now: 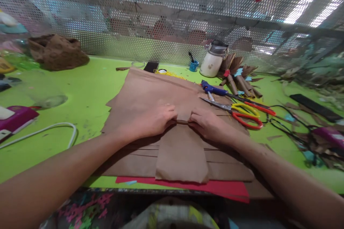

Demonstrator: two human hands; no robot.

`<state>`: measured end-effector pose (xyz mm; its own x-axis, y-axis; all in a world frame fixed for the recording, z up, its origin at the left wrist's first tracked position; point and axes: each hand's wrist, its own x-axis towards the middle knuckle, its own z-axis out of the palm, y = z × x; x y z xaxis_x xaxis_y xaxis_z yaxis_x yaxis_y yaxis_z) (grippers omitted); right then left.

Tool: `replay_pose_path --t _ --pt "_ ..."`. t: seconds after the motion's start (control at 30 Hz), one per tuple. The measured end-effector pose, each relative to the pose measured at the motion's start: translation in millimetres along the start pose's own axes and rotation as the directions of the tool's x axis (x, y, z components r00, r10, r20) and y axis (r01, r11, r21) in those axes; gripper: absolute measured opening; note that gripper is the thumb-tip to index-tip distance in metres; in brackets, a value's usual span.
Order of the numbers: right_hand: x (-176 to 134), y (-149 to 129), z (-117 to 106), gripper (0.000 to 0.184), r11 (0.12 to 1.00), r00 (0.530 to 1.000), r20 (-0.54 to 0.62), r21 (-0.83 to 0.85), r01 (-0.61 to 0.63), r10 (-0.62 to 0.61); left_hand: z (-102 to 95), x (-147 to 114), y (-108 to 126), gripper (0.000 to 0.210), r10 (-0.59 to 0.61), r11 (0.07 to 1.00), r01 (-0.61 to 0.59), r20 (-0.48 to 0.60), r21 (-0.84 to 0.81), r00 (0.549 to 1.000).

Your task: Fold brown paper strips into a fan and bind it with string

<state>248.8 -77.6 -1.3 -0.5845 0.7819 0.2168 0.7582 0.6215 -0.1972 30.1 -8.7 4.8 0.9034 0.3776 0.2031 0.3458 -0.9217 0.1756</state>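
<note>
A brown paper piece [182,154] lies over a stack of larger brown paper sheets [150,89], its near end reaching past the stack's front edge. Its far edge is rolled into a narrow strip. My left hand [161,118] pinches this rolled edge at its left end, fingers closed. At the right end, my right hand [202,123] grips the same edge between closed fingers. Scissors [233,107] with yellow and red handles lie just beyond my right hand, and a blue glue gun [215,88] rests behind them. Red paper [225,186] shows under the stack's near edge.
A white jar [212,61], a small blue pot [193,65] and rolled brown paper bundles [239,78] stand at the back. A brown cloth bag [56,52] sits back left. Black cables [285,125] and a dark phone-like slab [315,107] lie right; a white cable [61,124] curves left.
</note>
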Motion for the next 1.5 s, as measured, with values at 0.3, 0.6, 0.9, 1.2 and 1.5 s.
replay_pose_path --t 0.3,0.6,0.9,1.2,1.5 --pt "-9.3 -0.1 -12.5 0.011 0.997 0.995 0.088 0.055 -0.049 0.044 -13.6 -4.9 4.0 0.018 0.009 1.0 -0.009 0.071 0.001 0.997" --pt "-11.2 -6.1 -15.9 0.01 0.999 0.994 0.104 -0.047 -0.017 0.022 -19.4 -7.6 12.1 0.015 0.11 0.986 -0.12 0.095 0.112 0.989" --pt "-11.2 -12.0 -8.0 0.007 0.942 0.995 0.097 -0.329 0.063 -0.033 -20.8 -6.7 15.7 0.013 0.14 0.965 -0.161 0.111 0.209 0.984" --pt "-7.7 -17.3 -13.1 0.005 0.929 0.997 -0.055 -0.368 0.028 -0.052 -28.8 5.1 10.8 0.042 -0.227 0.935 0.245 0.098 -0.256 0.969" --pt "-7.6 -36.9 -23.7 0.012 0.922 0.99 -0.093 -0.381 0.065 -0.108 -38.9 2.5 1.8 0.051 -0.316 0.732 0.485 0.391 -0.479 0.864"
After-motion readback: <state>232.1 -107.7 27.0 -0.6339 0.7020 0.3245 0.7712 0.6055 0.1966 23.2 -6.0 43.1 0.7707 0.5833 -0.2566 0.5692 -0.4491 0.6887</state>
